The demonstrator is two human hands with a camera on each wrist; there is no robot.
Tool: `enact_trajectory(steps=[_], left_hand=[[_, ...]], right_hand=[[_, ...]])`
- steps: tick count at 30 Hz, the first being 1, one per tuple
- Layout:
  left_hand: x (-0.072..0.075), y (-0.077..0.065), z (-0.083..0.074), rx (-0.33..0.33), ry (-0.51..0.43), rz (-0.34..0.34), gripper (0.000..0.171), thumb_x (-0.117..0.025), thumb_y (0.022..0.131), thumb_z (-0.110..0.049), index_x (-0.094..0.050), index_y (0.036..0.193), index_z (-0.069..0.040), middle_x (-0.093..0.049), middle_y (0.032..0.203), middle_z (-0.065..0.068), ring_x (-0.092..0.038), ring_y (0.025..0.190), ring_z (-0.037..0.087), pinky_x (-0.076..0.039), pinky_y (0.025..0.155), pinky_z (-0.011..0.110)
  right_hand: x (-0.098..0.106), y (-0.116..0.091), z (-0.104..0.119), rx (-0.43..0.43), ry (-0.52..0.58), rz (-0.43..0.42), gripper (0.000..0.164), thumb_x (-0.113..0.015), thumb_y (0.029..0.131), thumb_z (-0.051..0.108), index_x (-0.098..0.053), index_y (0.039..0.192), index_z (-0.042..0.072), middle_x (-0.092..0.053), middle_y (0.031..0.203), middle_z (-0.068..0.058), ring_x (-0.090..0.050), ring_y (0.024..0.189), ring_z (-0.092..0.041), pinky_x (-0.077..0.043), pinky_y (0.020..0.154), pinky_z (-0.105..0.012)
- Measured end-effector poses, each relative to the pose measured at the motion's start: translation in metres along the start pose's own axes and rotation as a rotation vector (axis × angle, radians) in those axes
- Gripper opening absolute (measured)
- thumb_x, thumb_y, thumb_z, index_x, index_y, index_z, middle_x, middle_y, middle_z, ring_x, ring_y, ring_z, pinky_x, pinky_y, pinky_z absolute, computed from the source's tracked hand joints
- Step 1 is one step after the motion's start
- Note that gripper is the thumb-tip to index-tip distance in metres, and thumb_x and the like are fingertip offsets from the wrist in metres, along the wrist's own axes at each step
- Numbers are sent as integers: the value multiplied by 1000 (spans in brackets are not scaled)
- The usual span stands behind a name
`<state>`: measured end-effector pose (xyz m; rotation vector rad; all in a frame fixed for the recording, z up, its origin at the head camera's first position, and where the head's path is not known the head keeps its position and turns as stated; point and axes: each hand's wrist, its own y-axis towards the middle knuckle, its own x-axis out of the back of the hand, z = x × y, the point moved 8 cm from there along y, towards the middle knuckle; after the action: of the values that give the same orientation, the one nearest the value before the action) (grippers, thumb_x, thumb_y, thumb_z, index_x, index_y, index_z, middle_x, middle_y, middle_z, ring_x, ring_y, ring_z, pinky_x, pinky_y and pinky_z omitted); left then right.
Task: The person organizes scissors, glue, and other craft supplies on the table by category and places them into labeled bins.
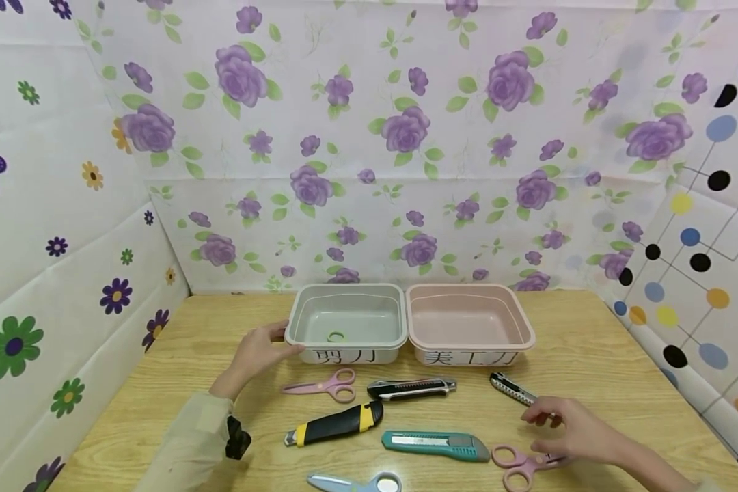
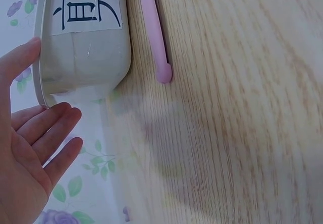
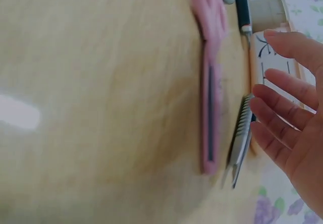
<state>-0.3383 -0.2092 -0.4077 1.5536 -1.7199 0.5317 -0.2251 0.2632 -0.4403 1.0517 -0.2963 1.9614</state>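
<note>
At the left front corner of a grey plastic bin (image 1: 347,345), my left hand (image 1: 255,357) holds the rim between thumb and fingers. Characters are printed on the bin's white label (image 2: 88,7), and a small green loop (image 1: 336,337) shows inside. Pink scissors (image 1: 322,388) lie just in front of it. My right hand (image 1: 568,429) hovers with spread, slightly bent fingers, holding nothing. Beneath it are other pink scissors (image 1: 519,466); the right wrist view shows their blades (image 3: 209,113) apart from the fingers. A slim silver-and-black utility knife (image 1: 512,388) lies just beyond its fingertips.
Beside the grey bin stands a pink bin (image 1: 472,345), also labelled. On the wooden table (image 1: 596,342) lie a black-and-silver utility knife (image 1: 408,388), a black-and-yellow one (image 1: 335,425), a teal one (image 1: 433,444) and light blue scissors (image 1: 344,484). Flowered cloth (image 1: 369,205) hangs behind.
</note>
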Motion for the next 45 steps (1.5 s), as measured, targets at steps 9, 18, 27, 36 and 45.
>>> enact_trajectory(steps=[9,18,27,36,45], left_hand=[[0,-1,1,-1,4,-5,73,-72,74,-42,-49,129,0,-64,107,16,-61,98,29,-47,81,48],[1,0,-1,-12,9,-7,73,-72,75,-42,-49,129,1,-64,107,17,-61,97,30,-47,81,49],[2,0,-1,-14,-5,-6,74,-71,74,-43,-49,129,2,-64,107,17,-61,98,32,-46,81,49],[2,-2,-2,-20,-3,-6,70,-71,76,-40,-50,128,1,-64,107,17,-61,97,30,-46,81,49],[1,-1,-3,-14,4,-7,70,-71,76,-40,-50,128,1,-64,108,17,-61,98,31,-46,81,50]], right_hand=[[-12,-22,-17,-56,45,82,27,-74,75,25,-64,96,12,-60,89,9,-53,77,-1,-46,60,-22],[-17,-31,-22,-13,144,118,15,-72,76,15,-68,91,15,-55,85,9,-50,73,2,-47,57,-21],[-17,-30,-20,89,147,113,9,-68,80,14,-68,89,16,-55,85,11,-48,73,3,-45,54,-19],[-17,-32,-18,147,143,125,12,-65,82,10,-68,94,11,-57,88,6,-50,75,0,-45,56,-20],[-17,-34,-22,116,147,128,13,-63,84,8,-67,96,10,-58,90,4,-52,77,-2,-45,58,-20]])
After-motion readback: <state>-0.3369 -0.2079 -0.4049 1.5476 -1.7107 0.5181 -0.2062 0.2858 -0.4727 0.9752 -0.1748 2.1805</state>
